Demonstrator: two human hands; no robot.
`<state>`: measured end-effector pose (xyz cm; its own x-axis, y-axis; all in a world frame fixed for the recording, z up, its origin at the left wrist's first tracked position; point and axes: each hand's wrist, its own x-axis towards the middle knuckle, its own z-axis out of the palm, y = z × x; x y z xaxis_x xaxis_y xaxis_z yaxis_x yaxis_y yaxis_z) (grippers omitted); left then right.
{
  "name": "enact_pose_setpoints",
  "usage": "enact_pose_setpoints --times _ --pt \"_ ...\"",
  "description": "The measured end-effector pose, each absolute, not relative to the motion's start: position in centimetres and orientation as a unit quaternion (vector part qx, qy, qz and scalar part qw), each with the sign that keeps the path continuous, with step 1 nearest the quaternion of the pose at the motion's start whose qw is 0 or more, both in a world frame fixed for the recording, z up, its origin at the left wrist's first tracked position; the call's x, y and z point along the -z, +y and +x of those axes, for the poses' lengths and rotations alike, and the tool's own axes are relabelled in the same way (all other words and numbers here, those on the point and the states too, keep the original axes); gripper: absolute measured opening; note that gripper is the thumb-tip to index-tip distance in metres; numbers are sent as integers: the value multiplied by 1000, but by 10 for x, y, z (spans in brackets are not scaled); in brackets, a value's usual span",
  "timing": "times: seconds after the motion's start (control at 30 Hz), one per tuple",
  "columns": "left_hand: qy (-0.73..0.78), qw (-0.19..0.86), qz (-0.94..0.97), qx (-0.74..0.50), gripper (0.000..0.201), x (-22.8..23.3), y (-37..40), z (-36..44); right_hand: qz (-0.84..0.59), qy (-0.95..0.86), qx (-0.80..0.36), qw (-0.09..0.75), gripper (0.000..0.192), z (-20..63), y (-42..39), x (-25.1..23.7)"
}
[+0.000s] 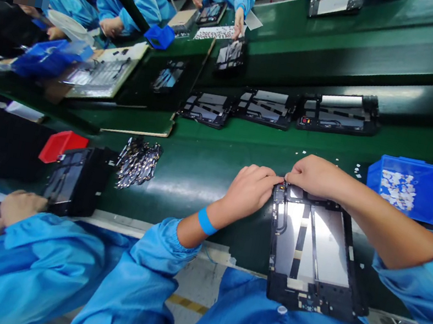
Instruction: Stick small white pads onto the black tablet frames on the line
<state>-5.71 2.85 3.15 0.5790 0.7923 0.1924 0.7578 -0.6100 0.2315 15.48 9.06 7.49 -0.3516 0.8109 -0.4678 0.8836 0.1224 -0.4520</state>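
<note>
- The tablet frame [312,251] lies on the green tabletop [199,164] edge, its long axis running away from the person.
- Left hand [249,190] and right hand [314,176] meet at its far-left corner, fingertips pinched closed there; any small part held is hidden.

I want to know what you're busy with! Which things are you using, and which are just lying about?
In use:
- left hand and right hand, fingertips at the top corner of the open tablet frame

Lying about:
- blue bin
- red bin
- pile of small parts
- three frames on the belt
</note>
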Motion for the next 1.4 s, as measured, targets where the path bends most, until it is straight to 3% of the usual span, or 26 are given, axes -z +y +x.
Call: enact_pose_setpoints --times 0.33,0.63,0.77,0.93,1.1,1.27,1.4 --pt "407 -38 904 -125 34 -27 23 -61 554 801 228 29 32 154 78 -63" --pt "390 -83 915 -57 39 -29 17 -63 538 815 207 -63 26 167 60 -44" --pt "395 -21 918 -31 43 -33 23 -65 451 869 137 -152 33 180 44 -22" --pt "411 112 899 -102 51 -32 28 -69 371 908 69 -183 38 191 31 -10" --pt "475 242 810 -243 45 -25 26 -68 322 935 27 -145 39 196 30 -18" --pt "498 310 771 -247 39 -26 25 -60 281 955 -60 -71 43 196 24 -32" --pt "527 396 707 -255 25 -29 38 -52 295 953 -37 -61 46 193 27 -35"
